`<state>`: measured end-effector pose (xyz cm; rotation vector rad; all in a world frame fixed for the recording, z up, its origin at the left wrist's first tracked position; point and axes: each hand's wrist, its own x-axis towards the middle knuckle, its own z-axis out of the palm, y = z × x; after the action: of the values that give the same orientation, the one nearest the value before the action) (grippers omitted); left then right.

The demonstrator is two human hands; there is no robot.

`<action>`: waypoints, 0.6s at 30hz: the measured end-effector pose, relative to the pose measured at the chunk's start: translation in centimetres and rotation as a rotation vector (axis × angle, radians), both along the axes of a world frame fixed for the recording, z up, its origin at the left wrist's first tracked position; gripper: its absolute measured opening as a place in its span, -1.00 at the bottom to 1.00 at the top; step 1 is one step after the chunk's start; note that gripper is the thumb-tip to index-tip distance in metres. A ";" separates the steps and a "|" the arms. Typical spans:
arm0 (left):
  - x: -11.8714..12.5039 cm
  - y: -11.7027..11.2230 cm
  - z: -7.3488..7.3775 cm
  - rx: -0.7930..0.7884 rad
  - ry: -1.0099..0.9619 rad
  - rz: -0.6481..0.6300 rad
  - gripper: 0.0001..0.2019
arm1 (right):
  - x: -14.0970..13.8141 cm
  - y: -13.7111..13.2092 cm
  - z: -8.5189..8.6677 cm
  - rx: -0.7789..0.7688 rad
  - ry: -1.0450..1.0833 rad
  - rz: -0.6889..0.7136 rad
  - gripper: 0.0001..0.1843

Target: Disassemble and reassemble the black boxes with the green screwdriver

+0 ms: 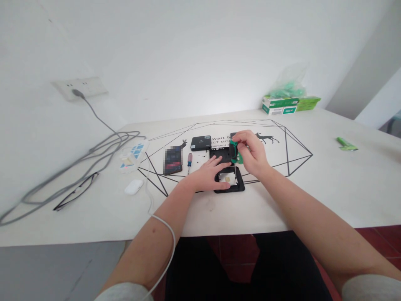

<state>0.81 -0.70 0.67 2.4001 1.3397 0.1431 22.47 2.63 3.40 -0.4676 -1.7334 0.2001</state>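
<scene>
In the head view, my right hand (253,154) is closed around the handle of a green-and-black screwdriver (233,151), held upright. Its thin shaft points down to a black rectangular casing (240,184) with a silvery part (228,178) inside. My left hand (208,173) lies with fingers spread over that casing, thumb along the near side. Just beyond the left fingers sits an open black shell (216,154). A screwdriver with a red and blue handle (189,159) rests left of my left hand. Behind it is a closed black box-shaped device (201,143). Another dark item is partly hidden behind my right hand.
To the left lie a phone (173,161), a white earphone case (134,187), glasses (77,191), a blue-and-white object (134,155) and a grey cable (89,169). A white cord (171,234) crosses my left forearm. Green-and-white boxes (280,104) and a green wrapper (347,144) are right.
</scene>
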 end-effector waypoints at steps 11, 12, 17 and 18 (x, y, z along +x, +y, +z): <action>0.5 -0.2 0.3 -0.028 0.047 -0.001 0.02 | -0.4 -0.3 -0.8 -0.140 -0.025 -0.017 -0.72; 0.5 -0.2 0.2 -0.025 0.042 -0.001 0.02 | -0.4 -0.3 -0.8 -0.141 -0.025 0.004 -0.71; 0.3 0.0 0.0 -0.030 0.038 0.005 0.01 | -0.1 0.2 -0.6 -0.044 -0.015 0.011 -0.70; 0.3 0.0 -0.1 -0.027 0.039 0.005 0.02 | -0.1 0.2 -0.5 -0.011 -0.015 -0.003 -0.71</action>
<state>1.12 -0.69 0.59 2.3885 1.3560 0.0793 22.41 2.86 2.89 -0.4808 -1.7467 0.2038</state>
